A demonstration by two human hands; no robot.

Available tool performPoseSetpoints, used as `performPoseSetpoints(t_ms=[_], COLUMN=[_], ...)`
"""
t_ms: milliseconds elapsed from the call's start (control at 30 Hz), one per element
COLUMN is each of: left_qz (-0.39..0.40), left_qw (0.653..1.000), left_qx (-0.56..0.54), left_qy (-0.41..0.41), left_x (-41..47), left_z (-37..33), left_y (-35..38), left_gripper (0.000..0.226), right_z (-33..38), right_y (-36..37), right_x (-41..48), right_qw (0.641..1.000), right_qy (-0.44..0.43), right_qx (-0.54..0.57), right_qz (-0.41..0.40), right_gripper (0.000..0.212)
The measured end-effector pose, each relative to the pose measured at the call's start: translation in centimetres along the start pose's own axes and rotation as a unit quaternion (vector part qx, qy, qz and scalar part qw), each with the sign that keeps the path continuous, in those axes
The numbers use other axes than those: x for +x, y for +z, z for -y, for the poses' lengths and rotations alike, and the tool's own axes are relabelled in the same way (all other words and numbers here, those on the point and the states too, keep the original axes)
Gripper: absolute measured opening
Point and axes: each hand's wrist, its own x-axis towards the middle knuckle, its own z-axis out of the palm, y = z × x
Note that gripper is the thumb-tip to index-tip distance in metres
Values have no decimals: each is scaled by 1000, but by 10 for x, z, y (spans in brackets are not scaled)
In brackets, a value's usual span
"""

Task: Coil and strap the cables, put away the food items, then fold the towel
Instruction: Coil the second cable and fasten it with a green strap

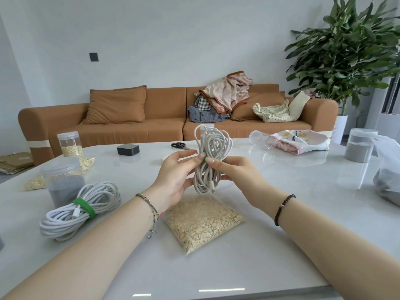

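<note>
At the back, a long brown fabric sofa (129, 131); in front, a glossy white tabletop (281, 234) bearing all the rest. On its far right, a crumpled pink-and-white printed towel (300, 141). At the right edge, a clear round plastic jar (360, 148) part-filled with grey powder, beside a loose clear plastic bag (387, 180) holding more grey stuff. Near left, a clear lidded jar (65, 180) of dark grey grains; behind it, a clear tall jar (69, 144) part-filled with oat flakes. Centre, lying flat, a clear plastic pouch (203, 221) packed with oat flakes. Left of that, a coiled white cable (65, 221) bound by a green strap (84, 207). Above the pouch, held upright off the table, a pale grey cable bundle (212, 144): left hand (175, 176) and right hand (236, 174) both pinching its waist, fingertips meeting on a green band (204, 159) there.
</note>
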Motion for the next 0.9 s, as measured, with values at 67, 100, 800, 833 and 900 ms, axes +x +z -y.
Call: performPoseSetpoints(t_ms=[67, 100, 800, 833, 900], left_qz=[-2, -1, 50, 55, 43], left_qw=[1000, 1000, 993, 993, 993], left_qx=[-4, -8, 87, 86, 95], left_qy=[-3, -2, 68, 59, 54], left_x=[0, -1, 1, 0, 1], left_z=[0, -1, -2, 0, 3], left_y=[0, 0, 1, 2, 1], left_gripper=[46, 48, 33, 32, 34], right_z=[1, 1, 1, 0, -3], right_y=[0, 0, 4, 4, 5], right_x=[0, 0, -1, -1, 1], right_qw=[1000, 1000, 997, 998, 998], right_qy=[-5, -8, -5, 3, 12], right_qx=[1, 2, 71, 69, 67], right_qz=[1, 2, 9, 13, 18], right_gripper=[31, 29, 64, 67, 74])
